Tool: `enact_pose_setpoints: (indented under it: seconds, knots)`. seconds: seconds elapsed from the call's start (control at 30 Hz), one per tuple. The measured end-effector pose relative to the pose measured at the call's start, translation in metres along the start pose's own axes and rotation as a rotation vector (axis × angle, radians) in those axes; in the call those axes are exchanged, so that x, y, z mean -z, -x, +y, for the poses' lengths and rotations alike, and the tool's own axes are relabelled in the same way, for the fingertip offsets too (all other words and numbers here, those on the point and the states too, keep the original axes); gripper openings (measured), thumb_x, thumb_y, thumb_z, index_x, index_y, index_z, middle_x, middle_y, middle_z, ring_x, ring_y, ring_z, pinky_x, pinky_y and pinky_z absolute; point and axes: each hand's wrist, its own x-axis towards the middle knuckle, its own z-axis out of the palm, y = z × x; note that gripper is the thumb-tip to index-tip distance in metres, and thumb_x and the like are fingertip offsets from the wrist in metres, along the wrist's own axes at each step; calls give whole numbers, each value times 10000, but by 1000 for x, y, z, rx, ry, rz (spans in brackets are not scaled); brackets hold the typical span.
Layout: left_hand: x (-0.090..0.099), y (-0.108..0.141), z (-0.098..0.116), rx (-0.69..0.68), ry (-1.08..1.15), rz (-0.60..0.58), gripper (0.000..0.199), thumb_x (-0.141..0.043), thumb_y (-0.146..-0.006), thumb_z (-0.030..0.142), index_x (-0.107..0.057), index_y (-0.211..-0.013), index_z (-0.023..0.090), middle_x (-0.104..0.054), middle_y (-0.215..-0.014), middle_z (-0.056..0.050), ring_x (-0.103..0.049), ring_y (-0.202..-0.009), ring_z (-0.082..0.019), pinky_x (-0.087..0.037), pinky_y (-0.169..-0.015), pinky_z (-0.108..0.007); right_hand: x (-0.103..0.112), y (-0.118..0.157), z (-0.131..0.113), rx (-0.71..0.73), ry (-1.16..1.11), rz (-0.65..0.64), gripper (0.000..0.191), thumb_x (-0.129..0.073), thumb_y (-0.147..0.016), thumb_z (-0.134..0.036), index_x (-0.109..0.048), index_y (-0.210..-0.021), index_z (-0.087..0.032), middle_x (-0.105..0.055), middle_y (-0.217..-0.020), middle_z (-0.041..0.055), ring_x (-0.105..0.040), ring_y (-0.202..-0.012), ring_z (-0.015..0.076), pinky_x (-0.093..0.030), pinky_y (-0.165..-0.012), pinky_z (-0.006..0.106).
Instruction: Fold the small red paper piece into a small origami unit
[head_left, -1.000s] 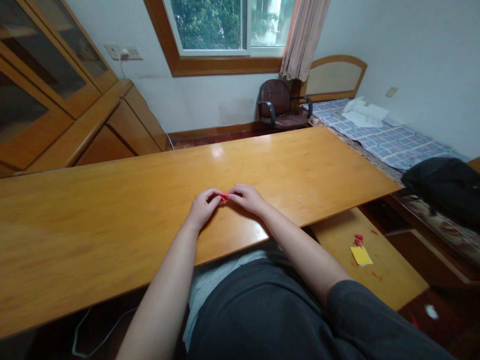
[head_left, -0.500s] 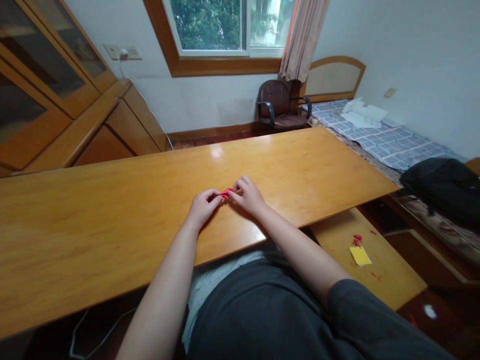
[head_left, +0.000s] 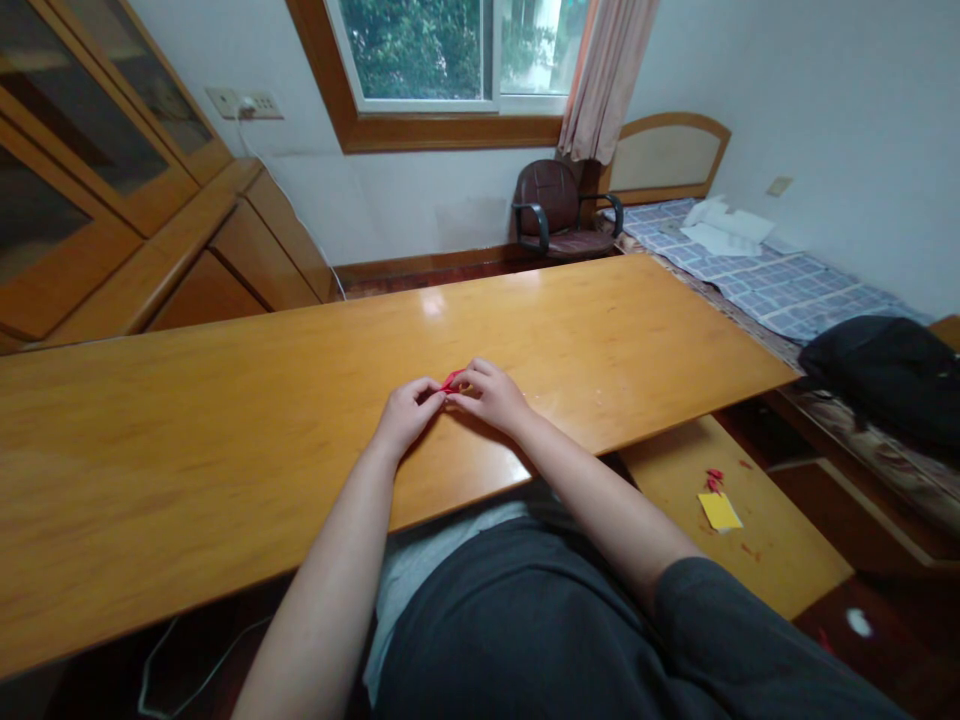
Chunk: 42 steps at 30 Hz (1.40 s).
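Observation:
A small piece of folded red paper [head_left: 452,379] is held just above the tabletop, between my two hands. My left hand [head_left: 406,416] pinches its left end between thumb and fingers. From the other side, my right hand [head_left: 493,394] has thumb and fingers closed on the paper, covering most of its right part. Both forearms rest near the front edge of the wooden table [head_left: 225,420].
On a lower wooden surface [head_left: 780,550] at the right lie small red folded pieces [head_left: 715,481] and a yellow paper stack [head_left: 719,511]. A brown armchair [head_left: 551,205] stands beyond the table. A black bag [head_left: 885,375] lies on the bed [head_left: 810,290].
My right hand has shifted slightly left and its fingers have moved over the red paper, hiding more of it. My left hand stays in place.

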Motion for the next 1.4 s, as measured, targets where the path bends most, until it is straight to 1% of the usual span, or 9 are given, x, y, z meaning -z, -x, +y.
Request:
enact_pose_setpoints:
  seconds: [0.17, 0.3, 0.57, 0.9, 1.1, 1.27, 1.4]
  knots:
    - [0, 0, -1, -13, -11, -32, 201, -597, -802, 358, -681, -781, 176, -697, -751, -14, -623, -736, -176, -460, -713, -267, 0, 0, -1, 15, 55, 0, 137, -669, -886, -325, -719, -908, -200, -630, -876, 47, -596, -842, 158, -483, -792, 287]
    - [-1, 0, 1, -10, -12, -25, 196, -595, -796, 353, -679, -772, 177, -691, -742, -16, -620, -733, -178, -457, -713, -272, -1, 0, -2, 38, 97, 1, 117, -657, -890, -295, -722, -875, -198, -636, -858, 50, -594, -825, 159, -484, -775, 285]
    - [-2, 0, 2, -8, -31, -18, 185, -586, -795, 337, -682, -772, 181, -694, -740, -8, -624, -730, -174, -459, -718, -271, 2, 0, -7, 68, 152, 8, 152, -615, -911, -284, -717, -861, -182, -645, -840, 60, -596, -794, 160, -483, -737, 275]
    - [-2, -1, -3, 19, 4, -2, 179, -598, -784, 331, -692, -779, 178, -708, -740, -10, -631, -725, -174, -473, -712, -265, 2, 0, -10, 60, 107, 29, 137, -604, -910, -274, -694, -858, -184, -622, -823, 48, -580, -767, 146, -472, -711, 261]
    - [-2, 0, 0, 5, 13, 29, 197, -610, -802, 356, -697, -827, 181, -714, -798, -19, -639, -773, -181, -482, -752, -278, 3, -1, -9, 82, 76, 60, 130, -609, -911, -268, -684, -854, -178, -616, -820, 51, -572, -787, 156, -473, -740, 281]
    - [-2, 3, 6, 18, 98, 72, 283, -665, -775, 390, -664, -957, 173, -708, -909, -48, -640, -825, -187, -503, -774, -299, 1, -2, -5, 78, 67, 37, 109, -613, -908, -265, -690, -895, -188, -634, -873, 59, -582, -848, 169, -482, -795, 304]
    - [-3, 6, 6, -7, 196, 44, 340, -687, -776, 382, -637, -1046, 182, -698, -990, -61, -639, -840, -178, -517, -777, -303, 2, -2, -5, 57, 9, 16, 117, -598, -919, -264, -682, -898, -186, -654, -909, 62, -599, -882, 164, -486, -833, 303]
